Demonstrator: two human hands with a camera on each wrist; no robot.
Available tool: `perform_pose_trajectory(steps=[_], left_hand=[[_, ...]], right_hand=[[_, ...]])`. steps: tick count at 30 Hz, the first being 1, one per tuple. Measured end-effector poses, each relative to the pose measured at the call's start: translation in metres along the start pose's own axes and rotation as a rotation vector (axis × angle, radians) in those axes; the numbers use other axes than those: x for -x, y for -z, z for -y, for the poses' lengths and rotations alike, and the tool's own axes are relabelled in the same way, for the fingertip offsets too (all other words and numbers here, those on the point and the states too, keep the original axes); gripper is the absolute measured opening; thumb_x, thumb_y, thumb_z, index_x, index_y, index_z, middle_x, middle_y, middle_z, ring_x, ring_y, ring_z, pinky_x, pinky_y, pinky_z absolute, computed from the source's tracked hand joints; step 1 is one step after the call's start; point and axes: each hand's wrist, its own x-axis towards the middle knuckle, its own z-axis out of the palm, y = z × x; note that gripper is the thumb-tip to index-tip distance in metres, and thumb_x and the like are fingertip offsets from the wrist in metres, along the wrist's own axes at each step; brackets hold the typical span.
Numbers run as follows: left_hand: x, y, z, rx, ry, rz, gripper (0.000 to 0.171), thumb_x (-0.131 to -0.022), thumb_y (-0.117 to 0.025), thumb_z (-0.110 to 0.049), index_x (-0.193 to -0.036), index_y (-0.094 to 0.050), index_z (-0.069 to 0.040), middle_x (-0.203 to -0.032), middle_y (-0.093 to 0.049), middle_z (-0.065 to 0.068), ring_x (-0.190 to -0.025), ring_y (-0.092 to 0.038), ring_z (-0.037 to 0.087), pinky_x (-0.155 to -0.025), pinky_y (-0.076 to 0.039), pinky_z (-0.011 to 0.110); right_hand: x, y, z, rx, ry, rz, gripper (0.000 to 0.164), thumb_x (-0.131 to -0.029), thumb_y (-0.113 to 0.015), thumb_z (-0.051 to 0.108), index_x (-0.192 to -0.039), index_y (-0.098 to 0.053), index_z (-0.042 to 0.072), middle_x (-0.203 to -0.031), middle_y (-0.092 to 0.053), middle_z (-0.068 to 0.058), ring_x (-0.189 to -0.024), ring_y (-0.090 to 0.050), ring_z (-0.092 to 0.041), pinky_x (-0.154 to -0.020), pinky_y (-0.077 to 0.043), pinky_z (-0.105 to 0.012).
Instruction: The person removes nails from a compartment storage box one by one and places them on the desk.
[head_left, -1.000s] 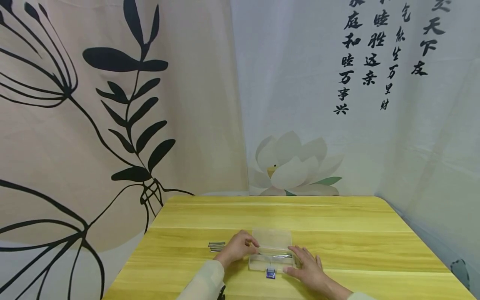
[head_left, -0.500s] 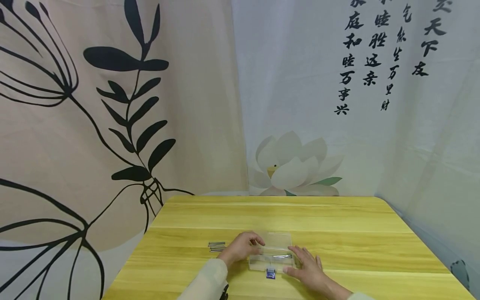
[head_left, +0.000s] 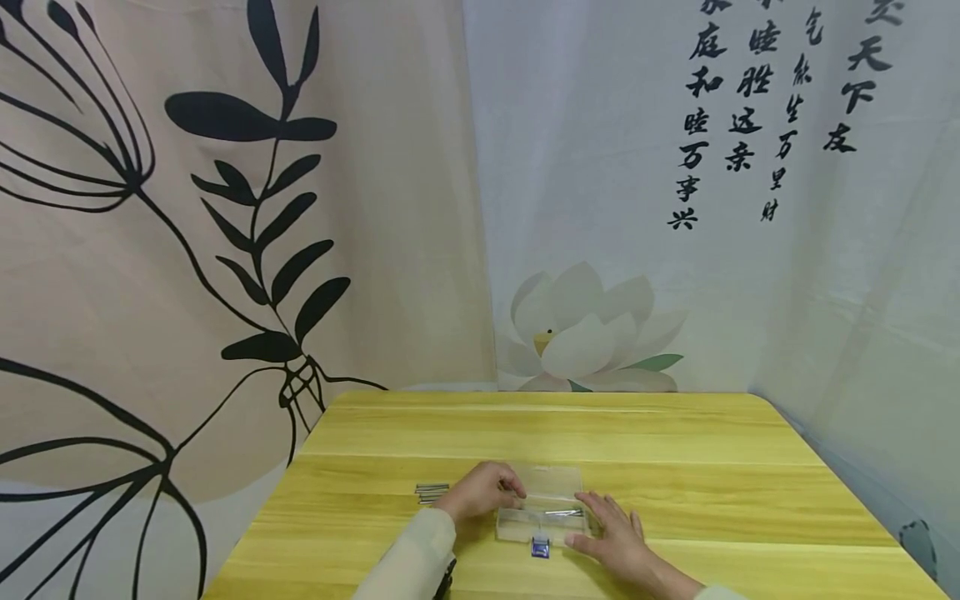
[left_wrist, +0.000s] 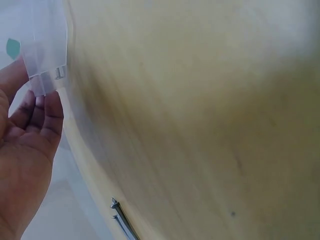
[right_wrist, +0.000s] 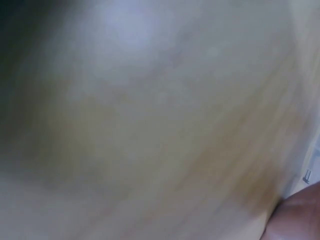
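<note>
A clear plastic box [head_left: 517,527] with a blue tag [head_left: 540,547] on its front stands near the table's front, its lid [head_left: 551,481] folded back. Slim metal pieces resembling nails or screws [head_left: 564,512] lie in its right part. My left hand [head_left: 480,490] has curled fingers at the back left, by the lid. In the left wrist view, that hand [left_wrist: 32,137] pinches the plastic [left_wrist: 45,82] between thumb and fingers. At the right end, my right hand [head_left: 618,537] holds the box, thumb at the front and fingers behind. Only part of it shows in the right wrist view.
More slim metal pieces [head_left: 431,493] lie side by side on the wooden table [head_left: 697,467], left of the left hand. A printed curtain [head_left: 420,208] hangs behind the table.
My left hand has shifted slightly right along the back of the box. The lid's far edge now appears a little lower. My right hand keeps its place.
</note>
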Motion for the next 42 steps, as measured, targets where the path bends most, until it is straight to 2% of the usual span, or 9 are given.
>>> perform_pose_trajectory(steps=[6,17,21,26,30,38,42], left_hand=[[0.0,0.0035,0.0012,-0.044,-0.015,0.033,0.009,-0.087,-0.075,-0.005,-0.087,-0.079,-0.013,-0.094,-0.062,-0.011,-0.088,-0.056,0.004,-0.08,-0.049,0.025],[0.0025,0.0069,0.0029,-0.094,-0.01,0.034,0.006,-0.084,-0.079,-0.007,-0.083,-0.08,-0.013,-0.099,-0.061,-0.009,-0.092,-0.055,0.006,-0.083,-0.049,0.026],[0.0004,0.0059,0.0044,-0.162,-0.038,0.041,0.006,-0.083,-0.08,-0.009,-0.082,-0.08,-0.014,-0.097,-0.06,-0.01,-0.091,-0.054,0.004,-0.083,-0.049,0.025],[-0.0039,0.0029,0.0041,-0.289,-0.074,0.068,0.006,-0.084,-0.08,-0.012,-0.081,-0.08,-0.016,-0.09,-0.055,-0.012,-0.083,-0.05,0.0,-0.075,-0.047,0.02],[-0.0039,0.0015,-0.0004,-0.349,-0.088,0.074,0.008,-0.086,-0.079,-0.013,-0.079,-0.079,-0.017,-0.089,-0.051,-0.012,-0.081,-0.047,0.0,-0.074,-0.045,0.019],[0.0006,0.0002,-0.0031,-0.375,-0.105,0.066,0.009,-0.089,-0.075,-0.016,-0.08,-0.075,-0.017,-0.093,-0.049,-0.011,-0.083,-0.045,0.001,-0.075,-0.044,0.02],[0.0011,-0.0008,-0.0017,-0.421,-0.131,0.067,0.009,-0.091,-0.073,-0.018,-0.082,-0.073,-0.018,-0.093,-0.049,-0.011,-0.085,-0.046,0.001,-0.077,-0.044,0.02]], right_hand=[[-0.0001,-0.0015,0.0018,-0.003,-0.003,0.003,0.073,-0.087,-0.076,0.036,-0.147,-0.045,0.007,-0.154,-0.028,-0.03,-0.144,-0.006,-0.052,-0.104,0.017,-0.07],[0.0001,-0.0047,0.0043,0.017,0.006,-0.001,0.072,-0.087,-0.075,0.036,-0.146,-0.046,0.007,-0.154,-0.029,-0.03,-0.144,-0.007,-0.052,-0.104,0.016,-0.069],[0.0007,-0.0055,0.0047,0.021,0.007,-0.012,0.073,-0.086,-0.076,0.037,-0.146,-0.046,0.007,-0.153,-0.029,-0.03,-0.144,-0.008,-0.052,-0.105,0.016,-0.069],[0.0018,-0.0053,0.0054,0.007,-0.001,-0.012,0.073,-0.086,-0.076,0.036,-0.146,-0.046,0.007,-0.153,-0.029,-0.03,-0.144,-0.007,-0.052,-0.105,0.016,-0.069],[0.0021,-0.0042,0.0051,0.005,-0.007,-0.011,0.073,-0.086,-0.076,0.036,-0.147,-0.045,0.007,-0.154,-0.029,-0.03,-0.144,-0.007,-0.052,-0.105,0.016,-0.069],[0.0009,-0.0026,0.0055,0.012,-0.016,-0.004,0.073,-0.087,-0.075,0.035,-0.147,-0.044,0.007,-0.154,-0.027,-0.03,-0.144,-0.006,-0.052,-0.104,0.016,-0.07],[0.0004,-0.0023,0.0062,0.025,-0.013,-0.011,0.073,-0.086,-0.076,0.036,-0.147,-0.045,0.007,-0.154,-0.028,-0.029,-0.144,-0.007,-0.052,-0.104,0.015,-0.07]])
